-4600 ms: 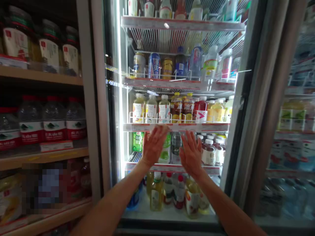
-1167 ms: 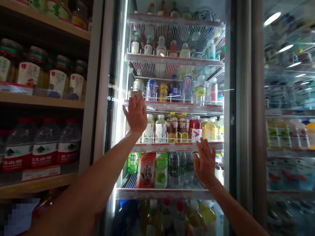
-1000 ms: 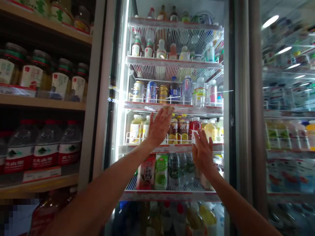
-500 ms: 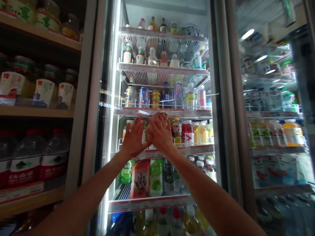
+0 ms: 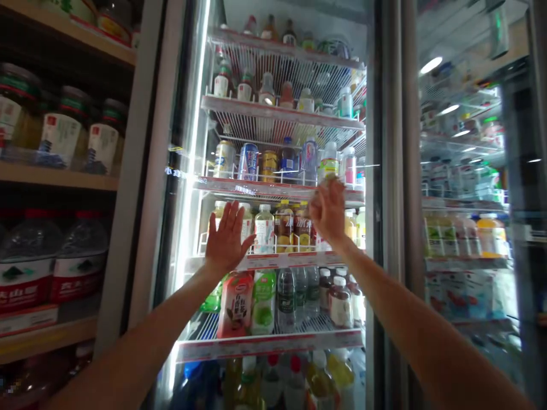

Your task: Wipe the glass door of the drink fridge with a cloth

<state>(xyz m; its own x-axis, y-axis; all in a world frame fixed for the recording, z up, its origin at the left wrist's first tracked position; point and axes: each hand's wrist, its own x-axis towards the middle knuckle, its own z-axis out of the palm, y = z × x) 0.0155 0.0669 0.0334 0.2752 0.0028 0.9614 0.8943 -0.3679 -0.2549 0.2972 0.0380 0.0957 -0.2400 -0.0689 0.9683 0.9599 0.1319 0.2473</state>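
My left hand (image 5: 225,239) lies flat, fingers spread, against the glass door (image 5: 273,196) of a lit drinks fridge. To its right, my right hand (image 5: 331,213) is raised at the glass with its fingers curled. It grips what looks like a crumpled cloth (image 5: 332,183), smeared by motion and mostly hidden by the fingers. Behind the glass, near the left hand, stands a white-capped bottle (image 5: 264,230). Dark-labelled tea bottles (image 5: 284,228) stand between the two hands.
Wire shelves (image 5: 277,118) inside the fridge carry bottles and cans. On the left, an open wooden shelf (image 5: 60,175) bears jars and large water bottles (image 5: 79,256). A metal door frame (image 5: 391,171) separates this door from another glass-fronted fridge (image 5: 465,265) at the right.
My right hand has moved right, away from the left hand, with the crumpled cloth in it. The left hand stays flat on the glass. The view has shifted slightly.
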